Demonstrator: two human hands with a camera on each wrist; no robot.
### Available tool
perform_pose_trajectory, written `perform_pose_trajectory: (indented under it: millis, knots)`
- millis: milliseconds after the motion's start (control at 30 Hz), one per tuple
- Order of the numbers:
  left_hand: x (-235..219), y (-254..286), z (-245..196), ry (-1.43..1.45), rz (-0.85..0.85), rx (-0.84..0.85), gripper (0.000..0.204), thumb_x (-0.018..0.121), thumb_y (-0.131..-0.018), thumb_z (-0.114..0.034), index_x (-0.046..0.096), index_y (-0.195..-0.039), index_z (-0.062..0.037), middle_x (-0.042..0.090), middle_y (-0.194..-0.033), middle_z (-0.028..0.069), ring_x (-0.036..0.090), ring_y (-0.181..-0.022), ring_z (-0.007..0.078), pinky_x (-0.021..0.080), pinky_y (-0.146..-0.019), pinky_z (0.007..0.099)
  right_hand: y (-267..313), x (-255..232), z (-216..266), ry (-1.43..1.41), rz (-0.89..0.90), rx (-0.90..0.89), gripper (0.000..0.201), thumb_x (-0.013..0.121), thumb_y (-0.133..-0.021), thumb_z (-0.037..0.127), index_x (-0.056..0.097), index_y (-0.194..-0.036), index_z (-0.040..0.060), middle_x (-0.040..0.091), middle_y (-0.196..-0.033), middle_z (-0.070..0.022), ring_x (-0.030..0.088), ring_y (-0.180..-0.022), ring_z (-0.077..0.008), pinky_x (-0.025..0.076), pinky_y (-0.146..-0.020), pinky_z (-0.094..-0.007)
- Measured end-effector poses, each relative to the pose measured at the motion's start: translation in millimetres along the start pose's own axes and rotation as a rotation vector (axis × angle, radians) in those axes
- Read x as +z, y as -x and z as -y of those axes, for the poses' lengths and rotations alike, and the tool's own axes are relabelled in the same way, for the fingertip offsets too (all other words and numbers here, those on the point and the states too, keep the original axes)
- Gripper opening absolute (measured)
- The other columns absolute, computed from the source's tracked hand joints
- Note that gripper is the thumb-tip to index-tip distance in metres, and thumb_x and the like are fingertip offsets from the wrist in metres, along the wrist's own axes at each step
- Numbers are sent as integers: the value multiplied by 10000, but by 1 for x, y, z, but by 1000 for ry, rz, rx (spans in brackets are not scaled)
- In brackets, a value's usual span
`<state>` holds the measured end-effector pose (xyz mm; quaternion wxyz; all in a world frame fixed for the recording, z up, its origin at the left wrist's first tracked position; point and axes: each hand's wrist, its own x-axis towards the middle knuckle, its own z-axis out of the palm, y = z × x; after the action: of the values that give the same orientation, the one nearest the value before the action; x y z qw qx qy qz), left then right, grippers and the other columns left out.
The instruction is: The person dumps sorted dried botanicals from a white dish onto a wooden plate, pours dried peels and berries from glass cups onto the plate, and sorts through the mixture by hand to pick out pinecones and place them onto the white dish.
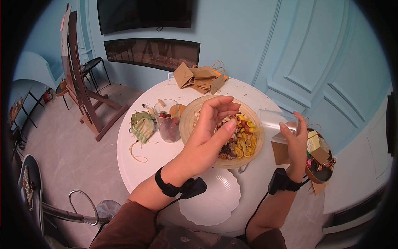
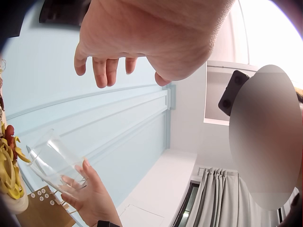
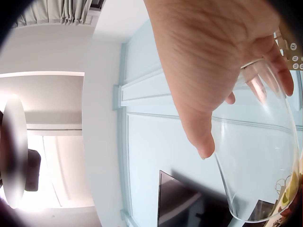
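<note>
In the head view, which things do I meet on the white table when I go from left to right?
Green pouch → cup of red fruit → wooden bowl → left hand → clear cup → right hand → round box.

Left hand [image 1: 209, 133] raised, fingers loosely curled, pinching nothing visible; right hand [image 1: 295, 143] gripping.

clear cup [image 1: 273, 124], yellow and red pieces [image 1: 242, 137], white table [image 1: 145, 162]
</note>
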<state>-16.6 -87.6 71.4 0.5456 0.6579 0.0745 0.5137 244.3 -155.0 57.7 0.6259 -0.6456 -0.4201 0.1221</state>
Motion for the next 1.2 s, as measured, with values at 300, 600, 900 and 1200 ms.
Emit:
perform_pose_trajectory:
  millis: [300,600,900,1200]
  knots:
    - [-1,0,1,0,0,2,475,462,-997,-205,316,-1411,-24,458,-1362,176,440,-1298,254,301,-1139,400,13,-7,21,49,51,-20,719,804,-752,201,479,-1378,66,543,-1041,-89,609,-923,-183,521,-756,-307]
    - [1,1,3,-40,108,-139,717,615,-943,-250,204,-1491,-41,311,-1485,192,357,-1392,300,289,-1150,425,21,-4,27,-372,102,-105,787,737,-798,456,436,-1396,41,586,-1101,-130,612,-951,-188,539,-759,-293]
    - [9,3,11,128,98,-10,1165,855,-723,-174,41,-1552,-97,256,-1509,244,379,-1372,342,357,-1113,454,44,38,48,-611,392,-73,963,736,-763,632,376,-1395,2,582,-1145,-182,612,-1035,-224,562,-790,-328]
    - [7,5,0,194,-40,89,1208,910,-658,-332,117,-1540,-102,398,-1387,205,477,-1280,314,405,-1065,432,49,31,47,-518,712,-3,1006,913,-649,392,362,-1386,-14,568,-1249,-128,568,-1171,-223,479,-960,-345]
